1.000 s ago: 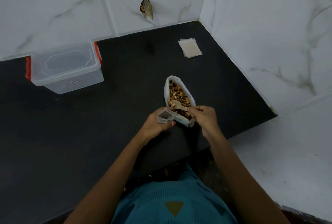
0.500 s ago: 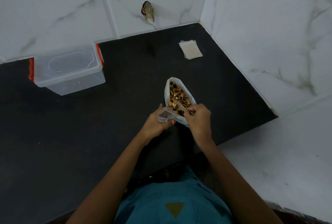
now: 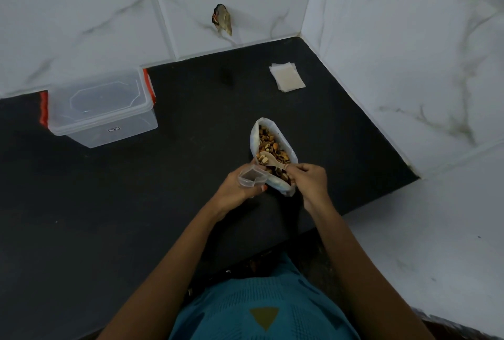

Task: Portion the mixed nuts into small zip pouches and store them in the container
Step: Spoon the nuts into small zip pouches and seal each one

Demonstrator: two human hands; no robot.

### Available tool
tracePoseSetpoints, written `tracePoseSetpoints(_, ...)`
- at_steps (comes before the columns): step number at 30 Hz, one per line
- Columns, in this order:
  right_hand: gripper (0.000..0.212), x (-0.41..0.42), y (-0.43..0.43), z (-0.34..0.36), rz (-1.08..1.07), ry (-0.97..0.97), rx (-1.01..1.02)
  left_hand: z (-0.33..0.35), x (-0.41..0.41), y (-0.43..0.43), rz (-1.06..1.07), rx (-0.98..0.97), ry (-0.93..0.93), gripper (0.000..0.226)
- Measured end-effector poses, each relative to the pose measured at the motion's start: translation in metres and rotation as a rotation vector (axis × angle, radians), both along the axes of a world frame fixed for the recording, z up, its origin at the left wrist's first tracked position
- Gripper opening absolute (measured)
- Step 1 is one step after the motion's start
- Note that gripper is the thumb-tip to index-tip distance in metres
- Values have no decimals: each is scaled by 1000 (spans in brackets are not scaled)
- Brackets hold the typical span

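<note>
A white bag of mixed nuts (image 3: 268, 136) lies open on the black counter (image 3: 191, 149). My right hand (image 3: 309, 180) pinches the handle of a small wooden spoon (image 3: 270, 159); its bowl carries a few nuts just above the bag's contents. My left hand (image 3: 234, 192) holds a small clear zip pouch (image 3: 252, 177) with its mouth open, right beside the bag's near left edge. The clear lidded container (image 3: 103, 106) with red clips stands at the back left, lid on. A stack of flat pouches (image 3: 286, 76) lies at the back right.
White marble-tiled walls close the counter at the back and on the right. A small brown object (image 3: 222, 19) hangs on the back wall. The counter's front edge runs just before my body, with white floor to the right.
My right hand has lifted the spoon out of the nuts with a few on it and moved it left towards the pouch. The left hand and pouch stay in place.
</note>
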State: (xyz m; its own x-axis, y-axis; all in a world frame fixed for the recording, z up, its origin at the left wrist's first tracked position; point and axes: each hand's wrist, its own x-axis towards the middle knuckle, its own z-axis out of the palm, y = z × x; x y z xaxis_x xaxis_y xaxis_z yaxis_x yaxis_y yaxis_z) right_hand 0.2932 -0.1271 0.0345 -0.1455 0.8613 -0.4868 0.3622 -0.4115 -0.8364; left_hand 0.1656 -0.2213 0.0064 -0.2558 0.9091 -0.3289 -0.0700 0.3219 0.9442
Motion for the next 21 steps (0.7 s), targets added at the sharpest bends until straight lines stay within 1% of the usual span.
tracePoseSetpoints(6, 8, 3, 1, 4, -40, 52, -102, 1, -2, 1, -60, -33, 14, 43)
tracePoseSetpoints(11, 7, 5, 4, 4, -68, 63, -115, -1, -5, 1, -92, -51, 67, 55)
tracePoseSetpoints(16, 7, 13, 5, 3, -42, 58, -130, -5, -7, -3, -58, -65, 167, 52)
tracePoseSetpoints(19, 9, 19, 5, 9, -35, 82, -134, -3, -8, -5, 46, -28, 221, 56)
tracePoseSetpoints(21, 8, 22, 5, 15, -17, 89, -141, 2, -9, -4, 101, 2, 254, 54)
